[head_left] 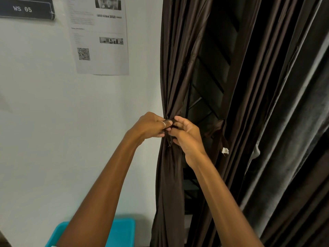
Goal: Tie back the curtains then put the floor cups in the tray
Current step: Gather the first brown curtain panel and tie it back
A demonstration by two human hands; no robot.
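Note:
A dark brown curtain (175,72) hangs gathered into a narrow bunch beside the white wall. At its waist, my left hand (151,126) and my right hand (187,134) meet, both pinching the dark fabric tie-back (168,130) wrapped around the bunch. A short frayed end of the tie hangs just below my fingers. A second brown curtain (249,86) hangs to the right, with a strip of fabric and a white label (225,150) dangling from it. A turquoise tray (124,230) sits low at the bottom, partly hidden by my left forearm. No cups are in view.
A dark louvred window (210,82) shows between the two curtains. A grey curtain (293,139) hangs at the far right. A printed sheet with a QR code (99,36) and a dark "WS 05" sign (25,8) are fixed to the white wall.

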